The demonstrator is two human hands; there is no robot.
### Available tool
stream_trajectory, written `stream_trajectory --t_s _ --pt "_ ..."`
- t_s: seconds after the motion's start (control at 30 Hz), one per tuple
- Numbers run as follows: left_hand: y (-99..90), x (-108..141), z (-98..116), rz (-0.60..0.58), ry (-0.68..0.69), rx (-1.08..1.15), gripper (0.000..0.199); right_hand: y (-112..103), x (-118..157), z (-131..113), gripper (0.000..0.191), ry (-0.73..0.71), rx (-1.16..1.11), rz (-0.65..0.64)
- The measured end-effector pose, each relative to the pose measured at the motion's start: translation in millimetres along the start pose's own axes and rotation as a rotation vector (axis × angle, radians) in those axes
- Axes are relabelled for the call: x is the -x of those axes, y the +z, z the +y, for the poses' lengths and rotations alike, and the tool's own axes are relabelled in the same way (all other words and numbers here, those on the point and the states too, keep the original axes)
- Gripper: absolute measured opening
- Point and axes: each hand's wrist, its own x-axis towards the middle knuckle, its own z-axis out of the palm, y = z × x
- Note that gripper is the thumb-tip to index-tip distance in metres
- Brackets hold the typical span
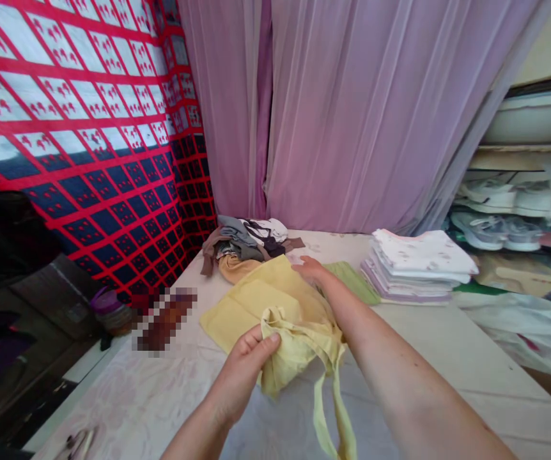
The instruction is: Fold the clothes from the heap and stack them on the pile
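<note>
A yellow cloth tote bag [251, 297] with a long strap lies partly spread and partly bunched before me. My left hand [251, 354] pinches its gathered near edge between thumb and fingers. The strap [335, 409] hangs down from the bunched side toward me. Across the bag reaches my right arm, and my right hand [310, 268] rests at the far edge with its visible fingers stretched out; some fingers are hidden. Beside the right forearm lies a folded green cloth [352, 281].
Behind the bag is a heap of crumpled clothes [247, 239]. A stack of folded white and lilac cloths [417, 262] stands at the right. Purple curtains [352, 115] hang behind the covered surface [160, 396]. Shelves at far right hold shoes [500, 230].
</note>
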Motion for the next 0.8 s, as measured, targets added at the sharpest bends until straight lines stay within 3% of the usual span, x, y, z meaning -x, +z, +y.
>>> stream_trajectory --t_s 0.13,0.27,0.37,0.47,0.6,0.67,0.77,0.8 --pt "-12.4 0.4 9.0 -0.045 -0.026 -0.011 0.04 21.9 -15.2 7.8 0.051 0.108 -0.022 -0.017" --pt "-25.7 -0.4 21.3 -0.125 -0.045 -0.08 0.04 31.3 -14.5 4.3 0.022 0.153 -0.089 -0.04" --pt "-35.5 -0.5 42.5 -0.274 -0.073 -0.207 0.04 16.2 -8.4 -10.2 0.013 0.131 -0.187 0.033" --pt "-40.1 3.1 79.2 -0.435 -0.092 -0.382 0.035 -23.9 6.4 -24.1 0.024 0.075 -0.314 0.17" --pt "-41.1 4.2 135.3 -0.56 -0.125 -0.809 0.026 -89.4 54.5 -17.0 0.033 0.021 -0.455 0.359" --pt "-48.7 -6.8 154.2 -0.539 -0.073 -1.007 0.022 -108.0 92.7 2.0 0.032 -0.02 -0.666 0.511" --pt "-78.6 -41.3 161.9 -0.462 0.139 -1.361 0.017 -104.0 162.2 42.7 0.033 -0.018 -0.732 0.588" --pt "-93.0 -54.7 158.9 -0.375 0.178 -1.503 0.014 -95.9 186.1 56.9 0.034 0.015 -0.702 0.57"
